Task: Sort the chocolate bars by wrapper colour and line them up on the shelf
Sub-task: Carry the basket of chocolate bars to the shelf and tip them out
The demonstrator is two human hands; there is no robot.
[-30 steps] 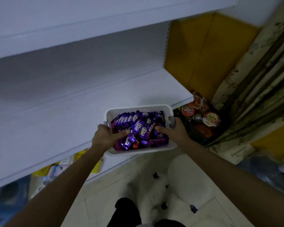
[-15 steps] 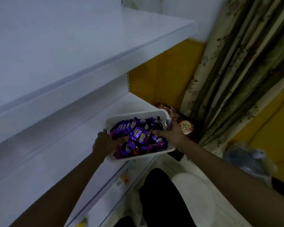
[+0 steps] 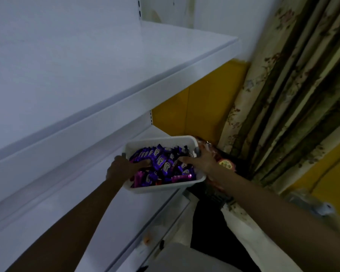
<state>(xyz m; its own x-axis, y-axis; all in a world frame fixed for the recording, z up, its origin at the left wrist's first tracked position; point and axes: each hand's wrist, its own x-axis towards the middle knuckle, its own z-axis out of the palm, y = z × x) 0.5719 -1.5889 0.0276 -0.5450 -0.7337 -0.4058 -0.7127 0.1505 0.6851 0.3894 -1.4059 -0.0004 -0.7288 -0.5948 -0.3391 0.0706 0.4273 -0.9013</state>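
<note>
White shelves fill the area left of and above both hands: upper shelf [image 3: 126, 55] well above them, lower shelf [image 3: 77, 193] running under the left forearm. Patterned curtain [image 3: 292, 95] hangs right of and above the right hand. Yellow wall [image 3: 200, 114] shows just beyond the hands, between shelves and curtain.

White plastic basket [image 3: 165, 188] sits between the two hands, over the front edge of the lower shelf near its right end, tilted a bit toward the camera. Can't tell if its base touches the shelf.

Left hand [image 3: 120, 169] grips the basket's left end, fingers curled outside the wall, thumb over the rim lying on the bars. Right hand [image 3: 202, 160] grips the right end, thumb reaching in over the bars, fingers hidden behind the wall.

Chocolate bars [image 3: 161, 161] are heaped loose inside the basket, between the thumbs, mostly purple wrappers. A few pink bars [image 3: 182, 177] lie at the near side, plus a bit of red.

Snack packs [image 3: 226, 163] sit just beyond the right wrist, blurred.
</note>
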